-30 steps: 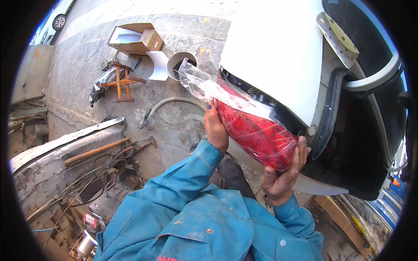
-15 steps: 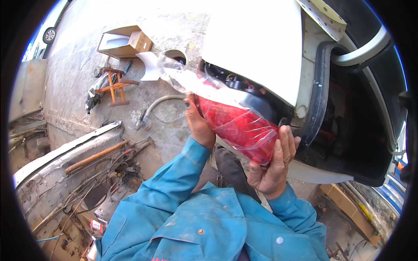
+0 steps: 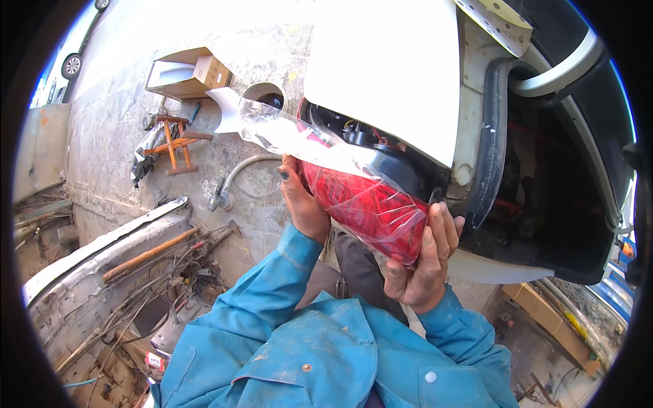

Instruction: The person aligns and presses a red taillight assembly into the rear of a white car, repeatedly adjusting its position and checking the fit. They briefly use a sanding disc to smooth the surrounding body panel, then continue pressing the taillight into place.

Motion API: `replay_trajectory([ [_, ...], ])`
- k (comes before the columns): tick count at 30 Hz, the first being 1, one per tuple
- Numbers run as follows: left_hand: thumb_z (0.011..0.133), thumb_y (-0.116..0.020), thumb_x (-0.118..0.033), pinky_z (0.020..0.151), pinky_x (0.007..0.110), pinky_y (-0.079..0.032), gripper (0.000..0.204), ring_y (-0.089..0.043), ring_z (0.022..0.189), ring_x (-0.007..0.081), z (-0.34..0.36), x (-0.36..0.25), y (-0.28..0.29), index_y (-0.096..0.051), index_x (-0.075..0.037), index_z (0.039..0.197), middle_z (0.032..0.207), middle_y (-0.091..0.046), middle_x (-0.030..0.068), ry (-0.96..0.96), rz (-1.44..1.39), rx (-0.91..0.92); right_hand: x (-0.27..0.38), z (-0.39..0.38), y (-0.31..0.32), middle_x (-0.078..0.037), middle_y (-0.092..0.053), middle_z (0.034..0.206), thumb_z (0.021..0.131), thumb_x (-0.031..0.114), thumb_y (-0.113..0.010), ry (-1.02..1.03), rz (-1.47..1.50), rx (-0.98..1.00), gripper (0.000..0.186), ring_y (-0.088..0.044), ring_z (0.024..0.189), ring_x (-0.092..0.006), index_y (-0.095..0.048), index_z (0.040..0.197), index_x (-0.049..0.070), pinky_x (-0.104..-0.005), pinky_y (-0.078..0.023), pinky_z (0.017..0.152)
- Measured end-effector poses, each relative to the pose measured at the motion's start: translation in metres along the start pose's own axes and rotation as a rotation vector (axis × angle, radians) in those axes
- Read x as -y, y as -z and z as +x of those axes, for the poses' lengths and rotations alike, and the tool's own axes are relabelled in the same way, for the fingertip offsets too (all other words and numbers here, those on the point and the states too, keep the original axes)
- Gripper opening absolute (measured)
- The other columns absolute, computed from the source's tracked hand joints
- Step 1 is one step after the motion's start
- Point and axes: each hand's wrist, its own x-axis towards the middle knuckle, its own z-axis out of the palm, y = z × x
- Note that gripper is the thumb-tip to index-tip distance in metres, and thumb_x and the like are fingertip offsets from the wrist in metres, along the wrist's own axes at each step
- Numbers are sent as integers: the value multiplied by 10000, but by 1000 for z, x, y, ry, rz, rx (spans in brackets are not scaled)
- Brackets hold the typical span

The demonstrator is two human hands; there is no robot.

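A red car tail light (image 3: 367, 204), partly wrapped in see-through plastic film (image 3: 269, 128), is held at the rear corner of a white vehicle (image 3: 384, 68). My left hand (image 3: 305, 207) grips its left end, the fingers mostly hidden behind it. At the other end my right hand (image 3: 428, 262) holds the lower right edge, with fingers along the side and the thumb below. The film trails off beyond the left end. Above the red lens a black housing (image 3: 391, 163) with a few thin wires shows under the white panel's edge.
Right of me is the vehicle's dark opening with a rubber seal (image 3: 493, 136). On the ground ahead-left are an open cardboard box (image 3: 197, 85), a wooden folding stool (image 3: 175, 144) and a curved hose (image 3: 248, 163). Scrap, cables and a wooden handle (image 3: 146, 256) lie at my left.
The view has shifted slightly, so the scene sits a little to the left. Both hands keep hold of the tail light, which has barely moved relative to the vehicle.
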Motion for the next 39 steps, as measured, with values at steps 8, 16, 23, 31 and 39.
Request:
replay_trajectory([
  [8,1162,-380,-765,1264,402,-404,997,-535,1484,265,-3,5,2,-399,85,1682,1634,-534,192,-1,-16,67,-4,-5,0,-299,-519,1700,1188,454,-564,-1,-59,8,668,-487,1596,-466,-434,1683,26,-584,-179,1396],
  [16,1140,-415,-795,1240,407,-438,967,-559,1442,240,9,9,-2,-448,42,1623,1559,-568,157,-31,4,64,-6,10,-9,-311,-551,1672,1193,453,-555,-34,-69,-13,648,-505,1580,-463,-450,1659,15,-584,-188,1389],
  [23,1122,-462,-806,1158,400,-519,948,-628,1351,222,12,-8,-19,-491,26,1575,1475,-615,139,-33,-14,67,-3,17,-13,-320,-592,1630,1193,405,-567,-29,-40,-44,591,-538,1548,-460,-489,1623,6,-598,-202,1379],
  [31,1158,-467,-737,1087,407,-571,875,-681,1275,238,10,-11,-25,-474,16,1605,1426,-643,150,-2,-79,-15,3,17,-16,-304,-659,1561,1186,378,-586,-48,-33,-86,550,-606,1485,-443,-537,1583,1,-600,-216,1379],
  [39,1189,-461,-668,1014,400,-593,803,-698,1178,241,8,-5,-20,-460,-8,1647,1376,-662,147,28,-81,-52,16,-32,17,-152,-709,1355,1030,333,-855,-293,56,-113,554,-635,1242,-362,-619,1451,61,-510,-531,1088],
])
